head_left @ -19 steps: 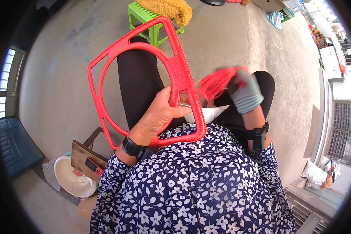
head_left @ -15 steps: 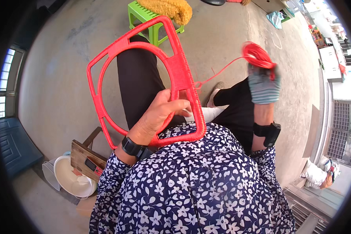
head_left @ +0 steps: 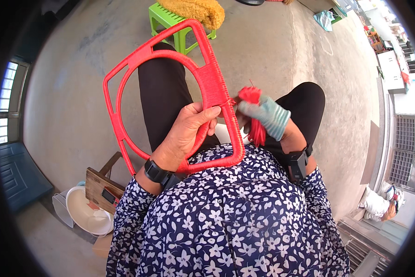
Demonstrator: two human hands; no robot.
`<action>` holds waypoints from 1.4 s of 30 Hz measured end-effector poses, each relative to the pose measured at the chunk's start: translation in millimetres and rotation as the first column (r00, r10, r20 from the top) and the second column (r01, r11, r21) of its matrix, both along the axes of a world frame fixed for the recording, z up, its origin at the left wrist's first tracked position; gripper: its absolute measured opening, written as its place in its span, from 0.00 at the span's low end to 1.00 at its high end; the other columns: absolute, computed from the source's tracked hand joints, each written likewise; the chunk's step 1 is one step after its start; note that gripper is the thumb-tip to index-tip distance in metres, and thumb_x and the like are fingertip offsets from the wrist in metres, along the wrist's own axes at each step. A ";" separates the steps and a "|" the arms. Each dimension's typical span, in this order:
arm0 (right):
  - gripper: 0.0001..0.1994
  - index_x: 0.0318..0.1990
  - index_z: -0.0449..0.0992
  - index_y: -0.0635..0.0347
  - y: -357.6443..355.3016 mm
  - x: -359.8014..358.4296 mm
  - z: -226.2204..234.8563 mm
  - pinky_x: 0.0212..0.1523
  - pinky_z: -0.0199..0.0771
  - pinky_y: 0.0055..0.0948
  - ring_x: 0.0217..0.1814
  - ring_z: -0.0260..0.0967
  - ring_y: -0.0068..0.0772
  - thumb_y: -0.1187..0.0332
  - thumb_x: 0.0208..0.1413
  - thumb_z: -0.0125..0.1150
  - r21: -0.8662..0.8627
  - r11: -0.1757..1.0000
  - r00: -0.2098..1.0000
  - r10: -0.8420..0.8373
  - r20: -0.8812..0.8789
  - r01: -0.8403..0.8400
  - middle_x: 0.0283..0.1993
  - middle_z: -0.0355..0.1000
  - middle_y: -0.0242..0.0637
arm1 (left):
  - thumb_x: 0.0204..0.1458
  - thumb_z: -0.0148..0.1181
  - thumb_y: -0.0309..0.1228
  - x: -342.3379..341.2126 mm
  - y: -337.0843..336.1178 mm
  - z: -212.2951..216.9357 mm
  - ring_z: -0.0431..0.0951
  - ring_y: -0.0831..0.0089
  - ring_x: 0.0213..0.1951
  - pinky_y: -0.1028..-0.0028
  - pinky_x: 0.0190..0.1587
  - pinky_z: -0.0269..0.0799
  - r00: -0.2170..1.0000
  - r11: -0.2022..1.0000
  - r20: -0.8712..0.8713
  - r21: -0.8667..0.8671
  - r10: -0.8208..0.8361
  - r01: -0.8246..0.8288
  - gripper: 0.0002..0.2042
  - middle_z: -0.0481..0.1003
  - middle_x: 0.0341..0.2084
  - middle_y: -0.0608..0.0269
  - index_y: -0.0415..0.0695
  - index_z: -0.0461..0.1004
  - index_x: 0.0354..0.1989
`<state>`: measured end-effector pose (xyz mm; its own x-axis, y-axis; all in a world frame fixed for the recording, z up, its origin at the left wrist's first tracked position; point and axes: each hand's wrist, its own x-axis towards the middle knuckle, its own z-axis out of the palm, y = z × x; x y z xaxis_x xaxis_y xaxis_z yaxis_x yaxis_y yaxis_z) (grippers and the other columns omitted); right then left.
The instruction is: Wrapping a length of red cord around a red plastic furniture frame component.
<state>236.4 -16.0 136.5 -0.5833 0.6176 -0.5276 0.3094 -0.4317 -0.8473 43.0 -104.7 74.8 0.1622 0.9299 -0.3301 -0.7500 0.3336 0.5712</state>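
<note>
A red cord-wrapped frame, rectangular with a ring inside it, leans tilted over my lap. My bare left hand grips its right side near the lower right corner, thumb on top and fingers curled behind. My right hand, in a striped grey-green glove, is closed round a bundle of red cord. The bundle sticks out above and below the fist. The gloved fingertips are close beside the frame's right edge, where the cord meets the wrapping. Exactly what those fingertips pinch is hidden.
Ahead stands a green plastic stool with a yellow fuzzy cloth on it. At my left, a wooden bench carries a small phone, beside a white bucket. White bundles lie at the right by the wall.
My right hand has swung in from the far right to the frame's right edge, bringing the cord bundle. The long stretch of cord between them has shortened. The left hand and frame barely moved.
</note>
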 end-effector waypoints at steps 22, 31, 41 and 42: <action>0.14 0.25 0.64 0.55 13.6 -35.0 21.7 0.15 0.54 0.19 0.17 0.55 0.18 0.59 0.57 0.57 0.005 0.983 0.927 -0.169 -0.336 0.181 0.20 0.62 0.32 | 0.55 0.60 0.28 1.0 3.5 7.9 0.65 0.85 0.19 0.83 0.18 0.58 0.993 0.994 -0.046 -0.032 -0.106 0.104 0.06 0.69 0.21 0.69 0.38 0.72 0.37; 0.08 0.30 0.70 0.57 -10.9 -36.0 44.0 0.15 0.56 0.18 0.17 0.59 0.15 0.64 0.55 0.59 0.202 0.959 0.960 -0.152 -0.236 0.201 0.20 0.65 0.26 | 0.55 0.61 0.29 0.3 4.1 4.1 0.64 0.86 0.19 0.83 0.18 0.59 0.991 0.997 -0.106 0.015 -0.078 0.080 0.08 0.69 0.23 0.71 0.39 0.72 0.38; 0.14 0.23 0.62 0.49 37.0 -2.9 -54.5 0.11 0.45 0.21 0.10 0.46 0.17 0.59 0.57 0.57 -0.276 0.889 0.900 -0.414 -0.138 0.366 0.13 0.53 0.24 | 0.57 0.59 0.33 3.9 6.1 4.8 0.63 0.86 0.18 0.84 0.17 0.59 0.994 0.995 0.022 -0.008 -0.103 0.104 0.08 0.67 0.23 0.72 0.43 0.70 0.38; 0.14 0.23 0.62 0.48 36.2 -9.0 -56.2 0.11 0.45 0.21 0.10 0.46 0.17 0.59 0.57 0.57 -0.222 0.903 0.917 -0.391 -0.077 0.367 0.13 0.53 0.23 | 0.57 0.59 0.33 3.2 7.6 4.7 0.63 0.86 0.18 0.84 0.17 0.59 0.994 0.994 0.011 -0.002 -0.109 0.109 0.08 0.67 0.23 0.72 0.43 0.70 0.38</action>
<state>227.4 20.3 80.3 -0.3911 0.6933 -0.6053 -0.0070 -0.6600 -0.7513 46.2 -97.1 79.5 0.2661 0.9055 -0.3306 -0.7154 0.4153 0.5619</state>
